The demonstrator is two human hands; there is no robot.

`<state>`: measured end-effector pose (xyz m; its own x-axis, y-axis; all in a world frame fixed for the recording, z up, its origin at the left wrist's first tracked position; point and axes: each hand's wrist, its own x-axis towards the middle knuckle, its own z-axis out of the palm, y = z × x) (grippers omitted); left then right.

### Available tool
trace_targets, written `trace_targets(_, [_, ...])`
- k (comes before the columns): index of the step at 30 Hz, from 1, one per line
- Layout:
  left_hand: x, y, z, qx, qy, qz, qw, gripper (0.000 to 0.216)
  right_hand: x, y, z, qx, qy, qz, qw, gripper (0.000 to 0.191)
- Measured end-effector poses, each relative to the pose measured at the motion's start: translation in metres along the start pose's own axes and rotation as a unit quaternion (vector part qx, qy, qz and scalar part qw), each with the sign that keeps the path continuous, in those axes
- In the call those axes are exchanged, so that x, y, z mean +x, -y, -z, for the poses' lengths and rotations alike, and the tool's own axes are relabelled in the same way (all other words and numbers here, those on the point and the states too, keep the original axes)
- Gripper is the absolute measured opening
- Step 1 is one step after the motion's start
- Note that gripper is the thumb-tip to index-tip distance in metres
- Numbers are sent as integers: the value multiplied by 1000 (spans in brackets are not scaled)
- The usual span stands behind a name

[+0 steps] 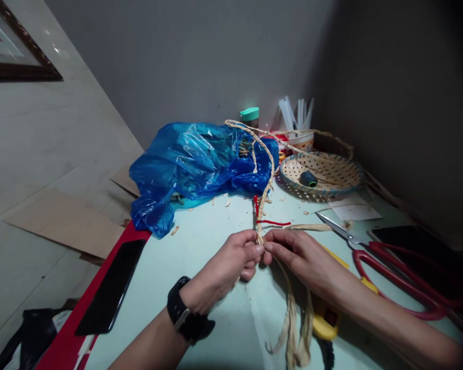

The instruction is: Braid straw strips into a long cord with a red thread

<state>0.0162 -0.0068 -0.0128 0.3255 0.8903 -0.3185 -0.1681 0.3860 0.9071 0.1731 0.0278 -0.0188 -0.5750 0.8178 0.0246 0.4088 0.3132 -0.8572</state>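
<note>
A pale braided cord (273, 177) of straw-like fibre runs from the back of the table down to my fingers. My left hand (237, 254), with a black watch on its wrist, pinches the cord's lower end. Right beside it, my right hand (299, 257) is closed on the same spot, thumb and forefinger together at the strands. Loose flat fibre strands (291, 329) hang below my fingers toward the table's front. A red pipe-cleaner-like piece (273, 223) lies at the braid just above my hands. Part of the gripped end is hidden by my fingers.
A blue plastic bag (193, 159) lies at the back left, a woven basket (355, 177) with a dark spool (307, 179) at the back right. Red-handled scissors (399, 277) and a yellow tool (324, 324) lie right. A black phone-like slab (113, 288) lies left.
</note>
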Motion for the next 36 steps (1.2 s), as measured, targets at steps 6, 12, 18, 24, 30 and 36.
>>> trace_targets(6, [-3, -1, 1, 40, -66, -23, 997, 13, -3, 8, 1, -173, -6, -21, 985, 28])
trace_targets(12, [0, 2, -3, 137, -149, -44, 978, 12, -6, 12, -2, -308, -10, -31, 951, 25])
trace_targets(18, [3, 9, -4, 195, -204, -85, 956, 11, -16, 21, -4, -289, -42, -19, 956, 25])
trace_targets(24, [-4, 6, -7, 85, -183, -41, 979, 9, -26, 18, -32, -310, 8, 95, 946, 21])
trace_targets(30, [-7, 0, -2, 23, -138, -33, 990, 11, -28, 12, -38, -374, 17, 159, 913, 18])
trace_targets(36, [-9, -5, -3, 5, -125, -46, 991, 8, -17, 21, -6, -220, -116, 62, 967, 23])
